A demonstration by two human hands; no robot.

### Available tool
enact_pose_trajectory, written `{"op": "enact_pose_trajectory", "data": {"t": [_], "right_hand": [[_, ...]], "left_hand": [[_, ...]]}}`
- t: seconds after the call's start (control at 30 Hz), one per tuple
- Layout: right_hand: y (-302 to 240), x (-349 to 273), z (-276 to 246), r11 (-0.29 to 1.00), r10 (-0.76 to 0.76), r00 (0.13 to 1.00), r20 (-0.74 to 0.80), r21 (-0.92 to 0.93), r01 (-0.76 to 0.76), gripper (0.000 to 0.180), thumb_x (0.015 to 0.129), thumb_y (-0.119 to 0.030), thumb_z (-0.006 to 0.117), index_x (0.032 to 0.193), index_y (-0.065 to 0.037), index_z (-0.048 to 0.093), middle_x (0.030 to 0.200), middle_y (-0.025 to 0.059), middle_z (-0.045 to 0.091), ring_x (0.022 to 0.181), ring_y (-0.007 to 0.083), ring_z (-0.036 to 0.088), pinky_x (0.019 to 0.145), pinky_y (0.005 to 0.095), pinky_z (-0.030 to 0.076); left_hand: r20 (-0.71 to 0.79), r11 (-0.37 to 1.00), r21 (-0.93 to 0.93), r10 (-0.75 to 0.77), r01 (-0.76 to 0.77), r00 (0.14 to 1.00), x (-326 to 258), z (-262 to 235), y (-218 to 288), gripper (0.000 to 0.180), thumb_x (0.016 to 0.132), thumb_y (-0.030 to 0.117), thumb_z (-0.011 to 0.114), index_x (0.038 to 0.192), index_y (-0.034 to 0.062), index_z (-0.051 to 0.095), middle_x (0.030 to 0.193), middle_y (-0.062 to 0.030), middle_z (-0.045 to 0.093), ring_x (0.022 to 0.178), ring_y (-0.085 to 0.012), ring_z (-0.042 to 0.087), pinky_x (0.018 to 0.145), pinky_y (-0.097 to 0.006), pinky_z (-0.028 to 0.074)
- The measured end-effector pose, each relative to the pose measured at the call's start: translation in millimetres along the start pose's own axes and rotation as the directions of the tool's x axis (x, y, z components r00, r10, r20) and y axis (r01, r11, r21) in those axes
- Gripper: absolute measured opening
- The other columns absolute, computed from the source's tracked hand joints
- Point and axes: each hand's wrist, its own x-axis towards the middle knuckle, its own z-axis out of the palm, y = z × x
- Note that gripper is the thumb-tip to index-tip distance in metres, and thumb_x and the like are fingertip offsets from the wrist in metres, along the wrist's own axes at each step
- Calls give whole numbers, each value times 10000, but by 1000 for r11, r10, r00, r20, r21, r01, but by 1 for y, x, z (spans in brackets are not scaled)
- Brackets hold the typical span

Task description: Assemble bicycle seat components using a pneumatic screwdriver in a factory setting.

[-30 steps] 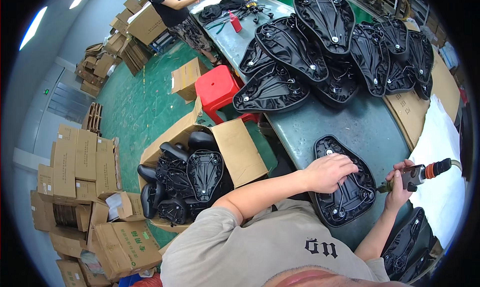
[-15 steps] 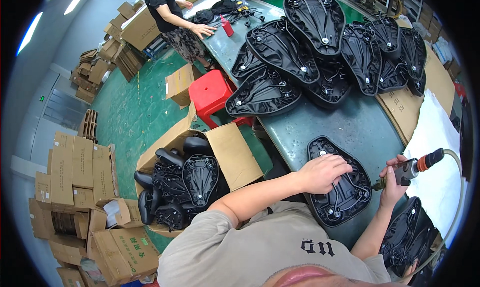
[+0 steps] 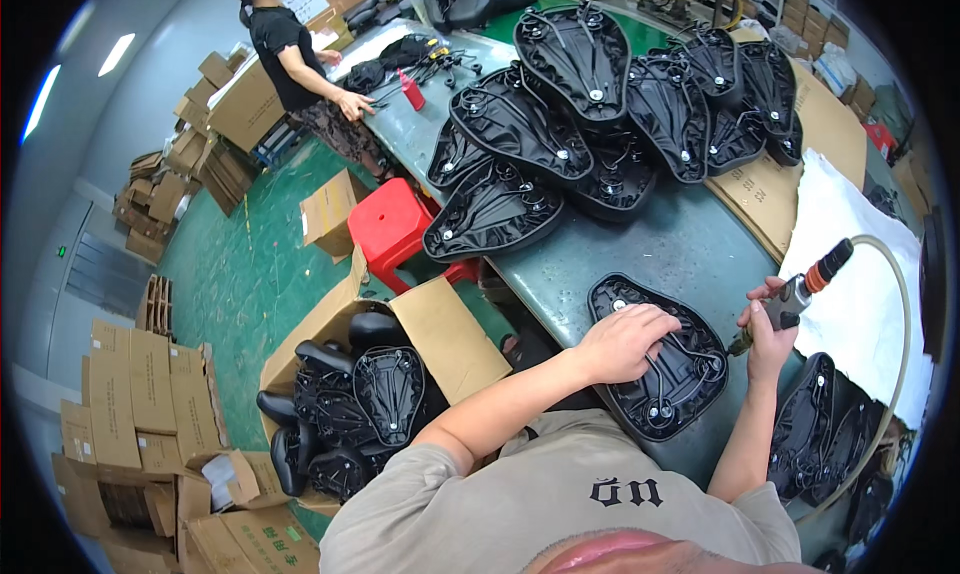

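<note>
A black bicycle saddle [image 3: 692,376] lies upside down in front of me, its bent metal rails and creased cover edges facing up. My left hand [image 3: 632,342] is laid over its left side, fingers curled round a rail and holding it down. In my right hand [image 3: 768,336] is a grey air tool [image 3: 795,300] with an orange collar and a black end, joined to a pale hose [image 3: 905,314]. The tool's tip is close to the saddle's right edge; whether they touch, I cannot tell.
Upturned saddles [image 3: 520,124] are piled farther along the green table [image 3: 560,264]. An open carton [image 3: 450,339] of saddles and a red stool [image 3: 385,219] stand left. More saddles [image 3: 810,424] lie right, beside a white sheet [image 3: 850,234]. A co-worker [image 3: 285,64] touches the far table, near a red bottle [image 3: 411,91].
My view has turned, so the far table, pile and carton sit farther left. Both hands keep their hold; the tool stays at the saddle's right edge, its back end tilted up more.
</note>
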Motion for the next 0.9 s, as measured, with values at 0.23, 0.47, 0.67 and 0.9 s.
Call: {"op": "enact_pose_trajectory", "data": {"t": [0.23,0.47,0.67,0.9], "right_hand": [[-1,25,-2,1000,31,996,-84,-2,-31,328,958,-99,653,1247,26,560,978,115,645,614,151,585,581,291,491],[9,13,-31,909,413,873,-258,62,-412,274,953,-229,670,1146,-52,589,897,86,654,509,156,553,437,325,457],[43,-8,-76,818,437,848,-299,-260,-513,297,909,-167,680,1110,-17,520,786,100,596,512,194,586,432,340,482],[-3,-25,-73,239,521,840,-153,-918,-316,436,862,-198,696,1157,114,619,807,213,687,564,298,704,410,386,534]], "left_hand": [[-73,1000,19,18,-17,997,-2,-1,1,446,773,-5,644,1216,42,620,1125,-146,664,1125,-348,621,979,-443,495],[-57,999,40,-28,30,998,-8,1,3,424,812,70,713,1224,72,614,1169,-114,666,1165,-325,617,1005,-436,492],[-212,986,35,165,-161,963,-23,4,2,490,766,91,722,1243,48,620,1207,-144,654,1187,-347,603,1038,-449,471],[-719,964,265,198,-1,666,-166,-47,-7,473,715,88,747,1175,62,641,1201,-133,646,1182,-347,612,1005,-459,493]]}}
